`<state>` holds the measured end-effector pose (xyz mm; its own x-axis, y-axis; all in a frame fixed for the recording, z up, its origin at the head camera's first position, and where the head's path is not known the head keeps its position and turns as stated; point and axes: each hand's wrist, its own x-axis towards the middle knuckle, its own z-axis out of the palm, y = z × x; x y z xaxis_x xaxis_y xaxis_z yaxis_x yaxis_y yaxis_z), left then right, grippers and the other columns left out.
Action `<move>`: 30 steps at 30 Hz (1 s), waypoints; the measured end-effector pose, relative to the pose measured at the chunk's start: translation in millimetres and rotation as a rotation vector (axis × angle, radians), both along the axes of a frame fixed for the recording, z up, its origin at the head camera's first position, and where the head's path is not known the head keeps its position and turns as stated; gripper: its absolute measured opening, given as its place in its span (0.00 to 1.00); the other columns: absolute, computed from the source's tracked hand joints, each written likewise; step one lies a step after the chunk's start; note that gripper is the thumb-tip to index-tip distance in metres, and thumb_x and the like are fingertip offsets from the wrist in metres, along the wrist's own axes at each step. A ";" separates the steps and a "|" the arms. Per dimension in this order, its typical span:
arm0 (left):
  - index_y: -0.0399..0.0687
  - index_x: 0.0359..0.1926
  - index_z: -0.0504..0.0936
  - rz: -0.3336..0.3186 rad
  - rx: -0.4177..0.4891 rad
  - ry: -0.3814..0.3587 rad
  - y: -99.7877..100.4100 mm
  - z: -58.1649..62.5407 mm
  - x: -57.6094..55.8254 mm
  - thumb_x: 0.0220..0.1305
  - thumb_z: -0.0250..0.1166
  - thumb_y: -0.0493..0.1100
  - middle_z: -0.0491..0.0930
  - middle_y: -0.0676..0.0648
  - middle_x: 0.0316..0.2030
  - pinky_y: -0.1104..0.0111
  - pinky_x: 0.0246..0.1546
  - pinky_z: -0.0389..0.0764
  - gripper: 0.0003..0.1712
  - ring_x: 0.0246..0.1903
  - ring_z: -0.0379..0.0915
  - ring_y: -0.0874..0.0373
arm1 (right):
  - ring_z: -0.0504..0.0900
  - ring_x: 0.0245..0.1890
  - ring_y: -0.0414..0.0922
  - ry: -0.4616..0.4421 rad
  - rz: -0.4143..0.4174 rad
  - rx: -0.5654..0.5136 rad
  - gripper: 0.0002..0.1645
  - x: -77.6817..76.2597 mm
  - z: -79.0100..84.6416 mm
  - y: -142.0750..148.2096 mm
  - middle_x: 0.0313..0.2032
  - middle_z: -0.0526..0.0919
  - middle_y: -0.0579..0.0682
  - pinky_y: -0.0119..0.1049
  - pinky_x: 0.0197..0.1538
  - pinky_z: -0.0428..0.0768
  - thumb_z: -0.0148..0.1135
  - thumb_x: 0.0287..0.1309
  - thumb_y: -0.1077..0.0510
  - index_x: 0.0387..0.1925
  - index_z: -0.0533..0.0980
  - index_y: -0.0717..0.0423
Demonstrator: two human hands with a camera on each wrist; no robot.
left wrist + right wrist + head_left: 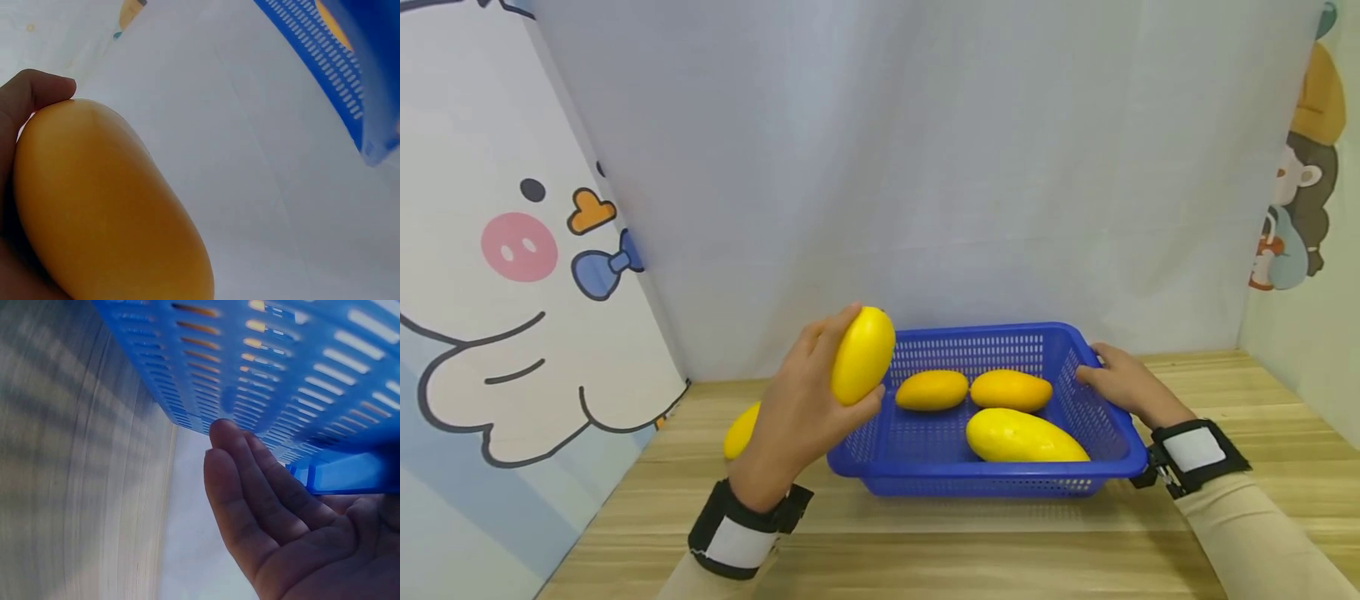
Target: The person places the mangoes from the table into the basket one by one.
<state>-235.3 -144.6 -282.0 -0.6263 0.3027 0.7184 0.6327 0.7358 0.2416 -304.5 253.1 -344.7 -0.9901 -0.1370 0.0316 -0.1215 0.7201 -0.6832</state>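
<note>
My left hand [801,408] grips a smooth yellow mango [863,354] in the air, beside the near left part of a blue plastic basket [985,469]. In the left wrist view the mango [112,206] fills the lower left, with a fingertip over its end. My right hand [1127,383] holds the basket's right rim, thumb on top. From the right wrist view, its fingers [234,487] lie under the rim, against the slotted outer wall [206,369]. Inside the basket are two smaller orange-yellow mangoes [931,391] and a larger yellow one [1026,437].
Another yellow mango [741,433] lies on the wooden table [925,550] left of the basket, partly hidden by my left hand. Behind the basket hangs a pale cloth [925,167]. Cartoon-printed panels [460,167] stand at both sides.
</note>
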 end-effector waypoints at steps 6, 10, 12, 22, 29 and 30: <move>0.70 0.70 0.52 -0.018 0.007 0.012 10.9 6.3 -0.4 0.45 0.67 0.57 0.66 0.48 0.58 0.65 0.27 0.75 0.51 0.40 0.68 0.57 | 0.73 0.48 0.61 0.005 0.002 -0.015 0.38 -0.7 -1.7 -1.3 0.55 0.66 0.73 0.52 0.45 0.75 0.46 0.62 0.51 0.64 0.52 0.73; 0.69 0.70 0.51 -0.013 0.004 0.011 13.7 7.8 -0.4 0.45 0.66 0.56 0.66 0.47 0.57 0.65 0.27 0.75 0.51 0.39 0.68 0.57 | 0.73 0.47 0.61 0.002 0.000 -0.011 0.38 -1.6 -1.8 -0.8 0.55 0.66 0.73 0.52 0.45 0.75 0.46 0.62 0.51 0.64 0.52 0.73; 0.69 0.70 0.51 -0.013 0.005 0.009 14.2 8.1 -0.7 0.45 0.67 0.57 0.66 0.47 0.57 0.65 0.27 0.76 0.51 0.39 0.69 0.56 | 0.73 0.47 0.61 -0.002 -0.003 -0.007 0.38 -2.1 -1.8 0.1 0.55 0.66 0.73 0.53 0.45 0.75 0.46 0.62 0.51 0.64 0.51 0.73; 0.69 0.70 0.51 -0.047 0.037 0.030 24.1 12.4 -7.5 0.46 0.68 0.55 0.66 0.46 0.57 0.66 0.29 0.76 0.52 0.40 0.69 0.56 | 0.72 0.48 0.62 0.003 -0.009 -0.009 0.38 -2.1 -3.4 3.0 0.56 0.65 0.73 0.53 0.46 0.74 0.47 0.62 0.51 0.64 0.52 0.73; 0.69 0.70 0.51 -0.077 0.055 0.034 31.7 17.3 -8.7 0.45 0.68 0.53 0.66 0.47 0.56 0.68 0.28 0.75 0.52 0.38 0.69 0.57 | 0.73 0.47 0.61 0.002 -0.006 -0.005 0.37 -2.1 -3.1 2.8 0.55 0.66 0.73 0.52 0.45 0.75 0.46 0.62 0.52 0.64 0.52 0.73; 0.69 0.70 0.50 -0.076 0.055 0.030 31.9 17.4 -8.5 0.45 0.68 0.53 0.66 0.47 0.56 0.68 0.28 0.75 0.52 0.37 0.69 0.57 | 0.73 0.47 0.62 0.003 -0.009 -0.003 0.37 -2.1 -3.3 2.6 0.55 0.66 0.73 0.53 0.45 0.75 0.46 0.62 0.52 0.64 0.52 0.73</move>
